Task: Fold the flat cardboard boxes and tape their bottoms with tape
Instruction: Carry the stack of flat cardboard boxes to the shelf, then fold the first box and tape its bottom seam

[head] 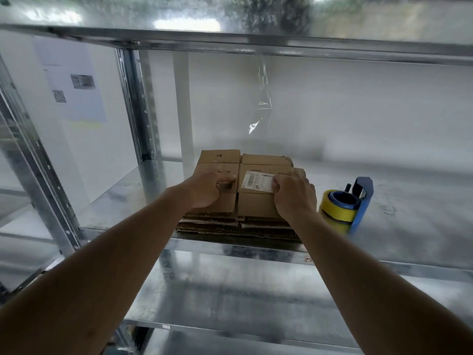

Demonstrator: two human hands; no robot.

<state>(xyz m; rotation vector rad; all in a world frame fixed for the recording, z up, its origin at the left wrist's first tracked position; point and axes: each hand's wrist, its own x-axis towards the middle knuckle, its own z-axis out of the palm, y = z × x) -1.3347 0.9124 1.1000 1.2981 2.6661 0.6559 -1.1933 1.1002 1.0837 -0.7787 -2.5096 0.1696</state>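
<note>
A stack of flat brown cardboard boxes lies on the metal shelf, near its front edge. The top box carries a white barcode label. My left hand rests on the left half of the top box, fingers curled, thumb pointing right toward the label. My right hand lies on the right half, fingertips curled at the label's right edge. Whether either hand grips the cardboard is unclear. A blue tape dispenser with a yellow roll stands right of the stack, apart from my right hand.
A strip of clear tape hangs from the upper shelf beam above the stack. A steel upright stands at the left back. A lower shelf shows beneath. Papers hang on the wall at left.
</note>
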